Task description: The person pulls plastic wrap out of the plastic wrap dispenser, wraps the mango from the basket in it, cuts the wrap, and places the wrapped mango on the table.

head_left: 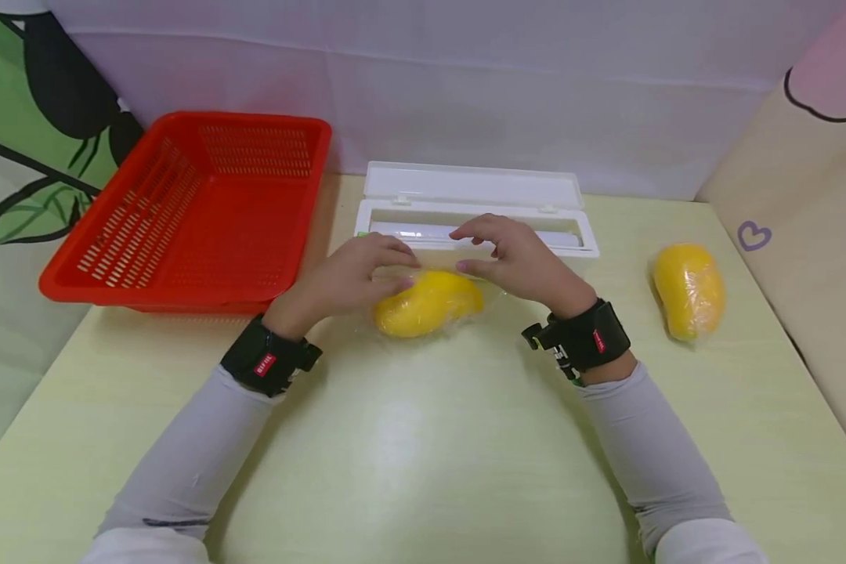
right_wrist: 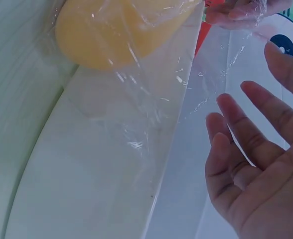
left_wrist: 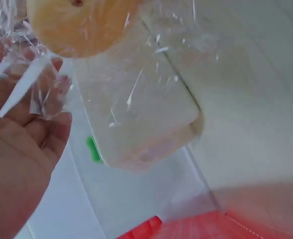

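Pale green worktop (head_left: 423,454) stretches under my arms, with a white draped wall behind it. My left hand (head_left: 345,278) has its fingers (left_wrist: 47,132) curled round a bunched edge of clear cling film (left_wrist: 136,94), gripping it at the left end of the yellow mango (head_left: 428,303). My right hand (head_left: 522,262) hovers at the mango's right end with its fingers (right_wrist: 251,124) spread and relaxed, grasping nothing; the wrist view shows them just beside the stretched film, and I cannot tell whether they touch it. That mango lies on the worktop between my two hands, with the film drawn over it and wrinkling around its sides. Directly behind the mango sits the white film dispenser box (head_left: 475,207), its lid standing open and the film running from it toward the fruit. Left of the mango, and a little farther back, stands a red slotted basket (head_left: 197,211). Well to the right of the mango lies a second mango (head_left: 687,290), already wrapped in film, alone near the worktop's right edge. Black straps ring both my wrists above grey sleeves.
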`<state>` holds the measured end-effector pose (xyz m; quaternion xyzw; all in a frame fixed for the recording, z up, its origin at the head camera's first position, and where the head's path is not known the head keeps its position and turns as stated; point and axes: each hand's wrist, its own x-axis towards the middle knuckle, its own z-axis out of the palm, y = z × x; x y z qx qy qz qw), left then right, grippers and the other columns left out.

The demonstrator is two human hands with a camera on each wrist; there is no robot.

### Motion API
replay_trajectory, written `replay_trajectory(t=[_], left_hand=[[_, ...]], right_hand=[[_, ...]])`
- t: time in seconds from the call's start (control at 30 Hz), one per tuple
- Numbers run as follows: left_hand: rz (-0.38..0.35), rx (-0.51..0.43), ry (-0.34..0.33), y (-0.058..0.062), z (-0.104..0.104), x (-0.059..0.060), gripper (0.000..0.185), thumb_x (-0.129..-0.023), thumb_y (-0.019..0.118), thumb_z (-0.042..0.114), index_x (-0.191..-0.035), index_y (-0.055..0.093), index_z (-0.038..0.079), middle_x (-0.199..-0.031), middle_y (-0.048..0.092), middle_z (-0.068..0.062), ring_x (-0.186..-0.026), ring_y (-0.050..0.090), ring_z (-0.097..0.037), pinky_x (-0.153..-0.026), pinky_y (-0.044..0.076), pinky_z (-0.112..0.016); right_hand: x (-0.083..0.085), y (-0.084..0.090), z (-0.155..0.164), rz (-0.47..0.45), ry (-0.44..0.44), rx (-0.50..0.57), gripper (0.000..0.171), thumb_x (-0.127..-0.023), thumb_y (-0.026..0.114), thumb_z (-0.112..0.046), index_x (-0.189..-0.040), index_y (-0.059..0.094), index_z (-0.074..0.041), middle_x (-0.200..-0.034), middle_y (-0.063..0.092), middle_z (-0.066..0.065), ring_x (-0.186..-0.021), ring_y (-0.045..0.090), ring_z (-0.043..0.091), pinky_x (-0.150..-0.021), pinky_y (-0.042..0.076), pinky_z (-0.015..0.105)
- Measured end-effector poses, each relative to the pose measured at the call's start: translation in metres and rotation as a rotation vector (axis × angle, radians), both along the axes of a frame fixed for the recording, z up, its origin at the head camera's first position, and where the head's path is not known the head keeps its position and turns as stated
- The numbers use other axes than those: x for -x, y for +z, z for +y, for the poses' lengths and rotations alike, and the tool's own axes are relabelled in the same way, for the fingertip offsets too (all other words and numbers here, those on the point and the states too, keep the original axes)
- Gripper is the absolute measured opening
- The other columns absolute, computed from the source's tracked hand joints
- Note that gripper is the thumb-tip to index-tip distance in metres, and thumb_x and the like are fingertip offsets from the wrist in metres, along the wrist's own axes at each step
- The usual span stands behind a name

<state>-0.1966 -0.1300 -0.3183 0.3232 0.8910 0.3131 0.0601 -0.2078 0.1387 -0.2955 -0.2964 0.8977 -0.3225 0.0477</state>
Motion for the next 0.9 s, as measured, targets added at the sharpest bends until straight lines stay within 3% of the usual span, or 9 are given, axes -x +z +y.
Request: replay_trajectory(t=[0.13,0.3,0.43,0.53,0.67,0.77,0.9], left_hand=[[-0.105,-0.071,-0.130,-0.002,0.004,-0.007,0.031,-0.101,0.055,0.011,-0.129,0.066,0.004,-0.136,0.060,-0.011,-0.130,0.050,-0.030,-0.110,0.040,-0.047],[-0.121,-0.064,-0.154,-0.003,0.005,-0.012,0.033,-0.102,0.051,0.016,-0.129,0.066,0.005,-0.140,0.057,-0.011,-0.133,0.047,-0.030,-0.112,0.037,-0.048],[-0.104,0.038,-0.148,-0.002,0.008,-0.016,0.041,-0.095,0.065,0.035,-0.126,0.069,0.009,-0.143,0.054,-0.008,-0.134,0.044,-0.028,-0.108,0.041,-0.049],[-0.071,0.115,-0.144,-0.004,0.013,-0.018,0.053,-0.083,0.079,0.042,-0.124,0.070,0.011,-0.145,0.051,-0.006,-0.134,0.043,-0.026,-0.104,0.045,-0.045],[0.025,0.160,-0.163,-0.006,0.017,-0.020,0.049,-0.079,0.085,0.026,-0.123,0.069,0.009,-0.144,0.052,-0.009,-0.132,0.045,-0.027,-0.102,0.048,-0.042],[0.108,0.122,-0.196,-0.009,0.015,-0.018,0.036,-0.083,0.081,0.015,-0.117,0.072,0.007,-0.139,0.057,-0.012,-0.128,0.049,-0.028,-0.102,0.049,-0.040],[0.129,0.020,-0.201,-0.015,0.011,-0.012,0.019,-0.087,0.077,0.012,-0.106,0.077,0.007,-0.129,0.062,-0.010,-0.120,0.055,-0.027,-0.098,0.051,-0.038]], right_hand=[[0.000,-0.001,-0.003,0.000,0.070,-0.054,0.045,-0.091,0.074,-0.028,-0.130,0.063,-0.009,-0.132,0.061,0.004,-0.124,0.051,0.025,-0.103,0.043,0.044],[-0.006,-0.004,-0.011,-0.014,0.150,-0.202,0.069,-0.083,0.080,-0.041,-0.140,0.055,-0.010,-0.143,0.052,0.005,-0.135,0.041,0.027,-0.112,0.033,0.047],[-0.011,-0.010,-0.019,0.035,0.167,-0.310,0.085,-0.076,0.082,-0.051,-0.145,0.050,-0.012,-0.147,0.048,0.006,-0.138,0.037,0.028,-0.114,0.031,0.048],[-0.013,-0.011,-0.022,0.083,0.163,-0.338,0.084,-0.074,0.084,-0.050,-0.142,0.053,-0.012,-0.144,0.051,0.006,-0.137,0.038,0.028,-0.113,0.031,0.049],[-0.014,-0.011,-0.022,0.120,0.174,-0.354,0.076,-0.074,0.085,-0.046,-0.136,0.058,-0.012,-0.138,0.055,0.005,-0.134,0.041,0.028,-0.110,0.033,0.050],[-0.012,-0.010,-0.019,0.106,0.183,-0.337,0.071,-0.077,0.084,-0.043,-0.135,0.060,-0.011,-0.136,0.057,0.004,-0.132,0.042,0.028,-0.110,0.034,0.048],[-0.009,-0.007,-0.013,0.031,0.173,-0.285,0.065,-0.083,0.081,-0.037,-0.136,0.059,-0.009,-0.136,0.058,0.006,-0.131,0.044,0.028,-0.112,0.034,0.044]])
